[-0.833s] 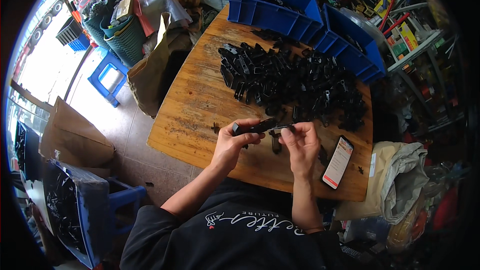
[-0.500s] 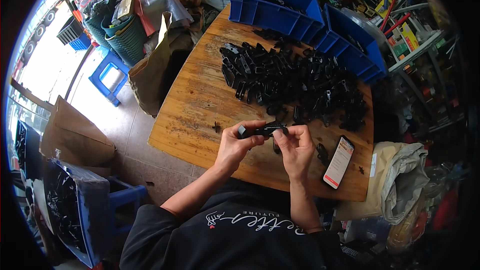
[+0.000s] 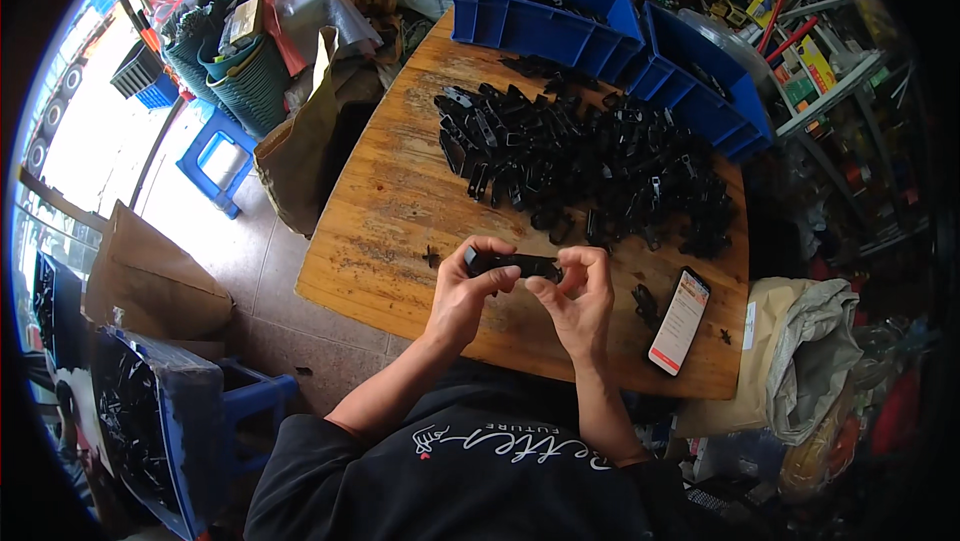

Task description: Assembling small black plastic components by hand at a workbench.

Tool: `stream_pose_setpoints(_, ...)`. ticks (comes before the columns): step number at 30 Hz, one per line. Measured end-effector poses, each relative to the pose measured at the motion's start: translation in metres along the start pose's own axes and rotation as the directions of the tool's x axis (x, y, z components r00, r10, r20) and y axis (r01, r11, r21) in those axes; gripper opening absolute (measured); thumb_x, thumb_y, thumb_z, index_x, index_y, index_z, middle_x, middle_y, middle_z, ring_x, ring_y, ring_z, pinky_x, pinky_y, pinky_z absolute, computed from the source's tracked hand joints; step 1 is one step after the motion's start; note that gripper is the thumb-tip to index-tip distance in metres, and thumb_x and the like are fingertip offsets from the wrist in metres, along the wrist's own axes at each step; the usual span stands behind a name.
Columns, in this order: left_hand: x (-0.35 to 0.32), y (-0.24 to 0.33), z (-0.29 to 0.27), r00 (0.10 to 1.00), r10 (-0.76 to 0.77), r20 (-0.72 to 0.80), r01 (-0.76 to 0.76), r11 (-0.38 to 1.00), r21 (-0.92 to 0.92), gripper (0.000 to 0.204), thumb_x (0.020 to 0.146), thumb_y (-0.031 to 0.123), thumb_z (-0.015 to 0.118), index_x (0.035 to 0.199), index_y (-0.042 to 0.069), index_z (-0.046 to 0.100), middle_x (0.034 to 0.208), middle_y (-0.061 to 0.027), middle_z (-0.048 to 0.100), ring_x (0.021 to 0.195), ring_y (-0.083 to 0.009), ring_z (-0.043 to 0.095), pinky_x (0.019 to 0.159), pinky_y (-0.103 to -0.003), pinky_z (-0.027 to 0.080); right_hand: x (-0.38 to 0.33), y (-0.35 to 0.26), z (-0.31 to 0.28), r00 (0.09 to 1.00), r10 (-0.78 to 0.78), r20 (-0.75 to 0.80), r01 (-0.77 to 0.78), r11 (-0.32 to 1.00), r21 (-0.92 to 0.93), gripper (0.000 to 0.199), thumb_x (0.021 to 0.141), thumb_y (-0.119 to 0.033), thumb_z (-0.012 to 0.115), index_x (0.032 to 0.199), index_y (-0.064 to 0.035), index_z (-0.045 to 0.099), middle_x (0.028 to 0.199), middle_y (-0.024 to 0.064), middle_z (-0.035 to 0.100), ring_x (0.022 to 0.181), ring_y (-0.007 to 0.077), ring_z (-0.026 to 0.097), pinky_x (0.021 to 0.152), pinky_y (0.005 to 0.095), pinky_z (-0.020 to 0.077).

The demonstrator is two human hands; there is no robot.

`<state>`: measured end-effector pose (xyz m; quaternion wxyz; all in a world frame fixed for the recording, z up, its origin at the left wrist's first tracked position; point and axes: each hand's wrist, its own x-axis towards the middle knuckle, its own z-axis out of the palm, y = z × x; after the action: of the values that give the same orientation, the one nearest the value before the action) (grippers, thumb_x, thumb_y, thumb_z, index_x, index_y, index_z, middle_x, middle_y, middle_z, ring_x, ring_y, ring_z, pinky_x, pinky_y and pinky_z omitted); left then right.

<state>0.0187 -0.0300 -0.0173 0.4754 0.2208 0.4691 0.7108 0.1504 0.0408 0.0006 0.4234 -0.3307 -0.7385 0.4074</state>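
Note:
A dark, elongated plastic part [image 3: 512, 266] is held level above the near side of the wooden table [image 3: 365, 211]. My left hand [image 3: 462, 296] is closed round its left end, thumb along the near side. At its right end, my right hand [image 3: 582, 306] pinches it between thumb and fingers. The fingers cover both ends, so its exact kind cannot be made out. Just beyond my hands spreads a large heap of similar black plastic parts [image 3: 590, 156]. A small dark piece [image 3: 643, 303] lies to the right of my right hand.
Two blue bins [image 3: 545, 36] stand at the table's far edge, with dark parts inside. A phone [image 3: 680, 321] with a lit screen lies at the right. Paper sacks [image 3: 765, 361] flank the table; a blue stool [image 3: 215, 161] is on the floor at left.
The part has turned in my hands, showing a broader dark side. My right hand has shifted slightly left, its thumb lower on the part. My left grip has stayed on its end.

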Motion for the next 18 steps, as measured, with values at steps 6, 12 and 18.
stream_pose_setpoints(6,0.002,-0.002,-0.002,0.984,-0.112,0.142,0.158,0.912,-0.378,0.028,0.075,0.004,0.067,0.101,0.001,0.056,0.077,-0.0049,0.059,0.068,-0.0117,0.056,0.063,-0.023,0.043,-0.001,0.01,-0.003,0.893,0.266,0.363,-0.426,0.762,0.488,0.028,0.09,-0.029,0.055,0.092,-0.0009,0.055,0.082,0.0038,0.058,0.073,0.0096,0.054,0.068,0.0238,0.0454)
stream_pose_setpoints(12,0.009,-0.006,-0.021,0.969,-0.114,0.219,0.224,0.782,-0.582,0.027,0.084,0.02,0.061,0.101,0.0,0.055,0.076,-0.0047,0.054,0.07,-0.0141,0.052,0.068,-0.028,0.044,0.026,-0.004,0.007,0.849,0.055,0.526,-0.281,0.889,0.361,0.022,0.084,-0.021,0.065,0.087,-0.0009,0.057,0.078,0.0028,0.061,0.07,0.0066,0.054,0.065,0.0195,0.0439)
stream_pose_setpoints(18,0.012,0.009,-0.034,0.999,-0.011,0.04,0.032,0.821,-0.57,0.022,0.084,0.023,0.059,0.094,0.004,0.055,0.079,-0.005,0.055,0.073,-0.0159,0.052,0.07,-0.03,0.044,0.065,-0.017,0.012,0.776,-0.131,0.618,0.058,0.989,0.137,0.033,0.078,-0.03,0.069,0.094,-0.002,0.059,0.087,0.0052,0.06,0.076,0.0128,0.056,0.068,0.0258,0.0462)
